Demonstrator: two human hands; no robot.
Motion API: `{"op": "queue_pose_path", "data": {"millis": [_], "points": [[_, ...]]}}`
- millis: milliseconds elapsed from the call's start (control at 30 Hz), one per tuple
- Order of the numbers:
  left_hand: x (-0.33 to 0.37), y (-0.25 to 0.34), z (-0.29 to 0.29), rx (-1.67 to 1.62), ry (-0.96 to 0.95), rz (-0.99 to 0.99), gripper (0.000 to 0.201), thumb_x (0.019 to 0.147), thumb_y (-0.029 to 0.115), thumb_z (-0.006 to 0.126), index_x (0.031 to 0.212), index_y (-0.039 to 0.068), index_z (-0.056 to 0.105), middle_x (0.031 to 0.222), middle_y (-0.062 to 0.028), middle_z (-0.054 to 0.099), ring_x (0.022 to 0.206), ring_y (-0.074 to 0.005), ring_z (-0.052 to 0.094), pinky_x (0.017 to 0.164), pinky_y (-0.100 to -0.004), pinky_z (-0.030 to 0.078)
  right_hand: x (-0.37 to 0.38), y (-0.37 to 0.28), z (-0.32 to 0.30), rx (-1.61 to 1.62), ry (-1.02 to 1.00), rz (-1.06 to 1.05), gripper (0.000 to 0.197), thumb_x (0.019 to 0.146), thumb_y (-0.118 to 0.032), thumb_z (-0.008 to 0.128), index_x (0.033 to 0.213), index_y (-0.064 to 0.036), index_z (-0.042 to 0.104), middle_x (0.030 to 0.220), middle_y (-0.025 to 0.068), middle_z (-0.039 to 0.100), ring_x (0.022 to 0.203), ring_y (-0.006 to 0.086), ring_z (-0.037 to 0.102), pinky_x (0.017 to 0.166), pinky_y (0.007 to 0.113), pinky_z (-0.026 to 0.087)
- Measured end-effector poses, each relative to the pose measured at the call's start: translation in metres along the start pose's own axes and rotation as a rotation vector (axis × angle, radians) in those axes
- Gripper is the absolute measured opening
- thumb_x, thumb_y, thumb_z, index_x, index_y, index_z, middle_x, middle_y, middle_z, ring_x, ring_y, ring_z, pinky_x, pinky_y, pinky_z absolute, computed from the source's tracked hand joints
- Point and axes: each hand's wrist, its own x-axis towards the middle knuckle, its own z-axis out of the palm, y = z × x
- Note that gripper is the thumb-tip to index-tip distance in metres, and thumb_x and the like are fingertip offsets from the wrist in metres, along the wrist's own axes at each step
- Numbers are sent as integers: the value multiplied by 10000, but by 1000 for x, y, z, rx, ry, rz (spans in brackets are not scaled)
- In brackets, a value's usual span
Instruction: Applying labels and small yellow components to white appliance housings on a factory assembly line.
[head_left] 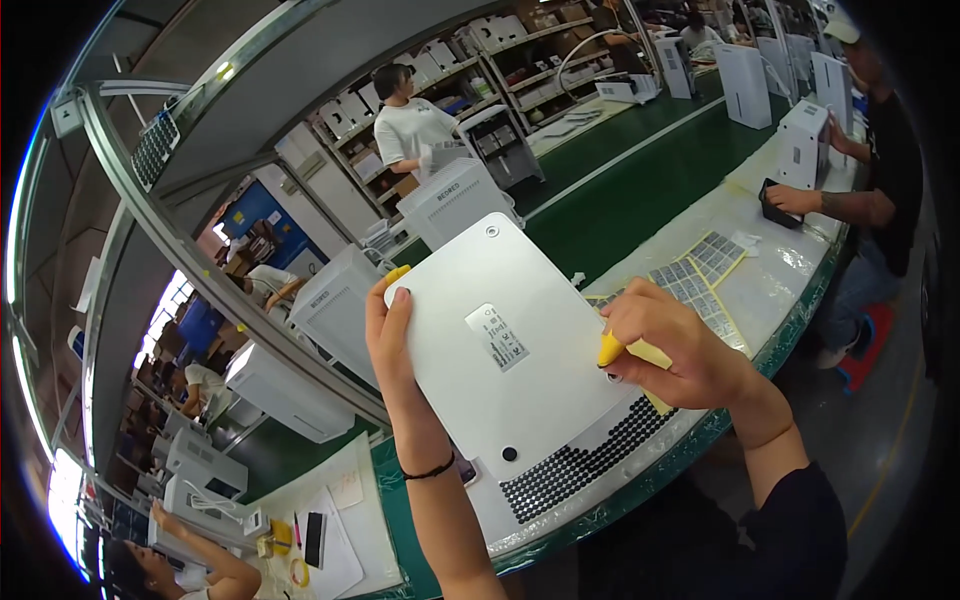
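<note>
A white rounded-corner panel [455, 350] is tilted up before me, with a printed label [497, 338] in its middle. My left hand [390, 320] grips its left edge, thumb on the face and a yellow finger cot on one finger. At the right corner, my right hand [670, 345] is closed, with a yellow cot on one fingertip. A dark speck shows at that tip; what the fingers pinch is too small to make out. One round black foot [509, 454] sits at the panel's lower corner, and a recessed hole [492, 231] shows at the top corner.
Below the panel lies a sheet of round black pads [590, 460]; label sheets [700, 280] lie to the right. A green conveyor [630, 160] carries white appliances [455, 200]. A metal post [200, 260] stands left. A co-worker [880, 170] sits at the right; others work around.
</note>
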Motion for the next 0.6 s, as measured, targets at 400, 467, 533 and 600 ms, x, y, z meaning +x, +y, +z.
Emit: {"op": "queue_pose_path", "data": {"millis": [400, 467, 533, 600], "points": [[17, -4, -7, 5, 7, 20, 331, 897, 227, 536, 1135, 2, 484, 934, -105, 594, 795, -138, 609, 677, -233, 501, -6, 36, 31, -292, 333, -486, 220, 782, -62, 691, 876, -84, 494, 807, 48, 622, 756, 204, 590, 790, 443, 570], [16, -3, -5, -9, 10, 22, 328, 899, 222, 535, 1136, 2, 482, 924, -103, 595, 782, -137, 608, 671, -232, 501, -4, 36, 33, -310, 353, -503, 213, 784, -64, 686, 877, -81, 496, 800, 49, 622, 758, 206, 597, 796, 447, 568], [17, -3, -4, -22, 14, 26, 325, 900, 218, 533, 1137, 2, 479, 915, -101, 596, 770, -135, 608, 666, -231, 500, -4, 35, 32, -326, 373, -523, 206, 786, -66, 681, 878, -79, 498, 794, 50, 623, 761, 209, 604, 803, 451, 566], [17, -4, -6, -13, 19, 33, 331, 900, 219, 534, 1142, 0, 477, 913, -102, 597, 765, -134, 608, 662, -232, 502, -7, 29, 28, -405, 364, -467, 177, 788, -50, 664, 859, -70, 503, 760, 45, 622, 738, 218, 615, 839, 471, 547]]}}
